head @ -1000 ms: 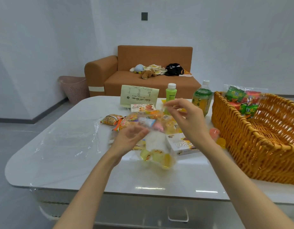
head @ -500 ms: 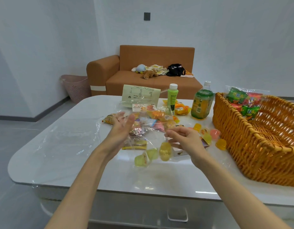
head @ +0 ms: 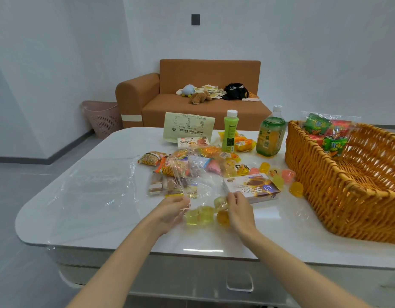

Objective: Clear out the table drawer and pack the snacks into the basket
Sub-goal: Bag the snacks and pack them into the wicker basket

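Bright, even indoor light; glare on table (head: 85,218); wide-angle edge warp.

Orange wicker basket (head: 347,187) at right, snack bag (head: 325,134) inside, jelly cups (head: 296,188) scattered beside

— What is the person wearing?

— Only bare skin is in view. The left hand (head: 173,210) and the right hand (head: 240,211) are uncovered, and so are both wrists.

— And further up the arms?

— The left forearm (head: 125,258) and the right forearm (head: 292,263) are bare along their whole visible length, from the wrist to the near edge of the view, where they are cut off.

— What is their shape?

— The forearms are slim, the wrists narrow and the fingers slender.

— Is there clothing above the elbows?

— I cannot tell, because that part lies outside the view.
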A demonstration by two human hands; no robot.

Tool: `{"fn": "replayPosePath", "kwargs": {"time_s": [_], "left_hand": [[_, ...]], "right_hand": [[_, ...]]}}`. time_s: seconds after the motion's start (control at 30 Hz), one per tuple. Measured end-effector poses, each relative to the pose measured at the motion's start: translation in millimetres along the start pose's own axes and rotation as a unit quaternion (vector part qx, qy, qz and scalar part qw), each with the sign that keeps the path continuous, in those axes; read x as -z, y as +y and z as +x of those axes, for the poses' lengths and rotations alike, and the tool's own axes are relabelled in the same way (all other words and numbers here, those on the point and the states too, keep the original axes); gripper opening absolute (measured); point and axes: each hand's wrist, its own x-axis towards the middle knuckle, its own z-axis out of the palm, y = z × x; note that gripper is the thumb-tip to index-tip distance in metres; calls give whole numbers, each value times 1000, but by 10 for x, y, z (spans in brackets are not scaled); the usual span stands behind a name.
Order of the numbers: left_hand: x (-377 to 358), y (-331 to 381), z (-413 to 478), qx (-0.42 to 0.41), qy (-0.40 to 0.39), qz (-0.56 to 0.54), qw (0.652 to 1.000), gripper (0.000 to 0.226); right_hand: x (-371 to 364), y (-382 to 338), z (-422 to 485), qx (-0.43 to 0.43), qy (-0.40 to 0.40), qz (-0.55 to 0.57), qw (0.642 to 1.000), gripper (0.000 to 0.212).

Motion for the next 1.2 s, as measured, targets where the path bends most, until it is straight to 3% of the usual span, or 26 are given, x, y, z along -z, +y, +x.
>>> {"fn": "replayPosePath", "kwargs": {"time_s": [0.17,0.27,0.37,0.5,0.63,0.7,0.77,0.87,0.97,1.1,1.2], "left_hand": [[35,107,-53,-134,94,-5,986,18],[95,202,-60,-164,115,-106,974,15],[118,218,-38,-175,94,-98,975,19],[186,275,-46,-143,82,-85,983,27],[68,257,-94,-65,-2,-25,998,44],[-27,201,-79,-74,-4,11,997,38],[-102,160,-50,-125,43,38,991,27],[-164,151,-37,-199,115,60,971,24],[-107,149,17,-206,164,41,964,28],[-46,180,22,-238,182,99,949,29],[-80,237,-59,-229,153,91,957,29]], "right_hand": [[63,-94,-26,114,87,38,989,31],[197,-223,40,163,91,105,977,32],[326,-290,45,207,62,115,970,29],[404,-248,31,189,-26,124,974,20],[317,-131,14,113,-25,145,983,20],[286,-90,18,73,-9,164,984,22],[281,-87,15,54,2,165,985,23],[270,-129,-5,88,16,148,985,25],[284,-137,-44,130,32,145,980,29],[368,-134,-35,197,88,119,969,33],[417,-77,68,257,101,62,959,32]]}}
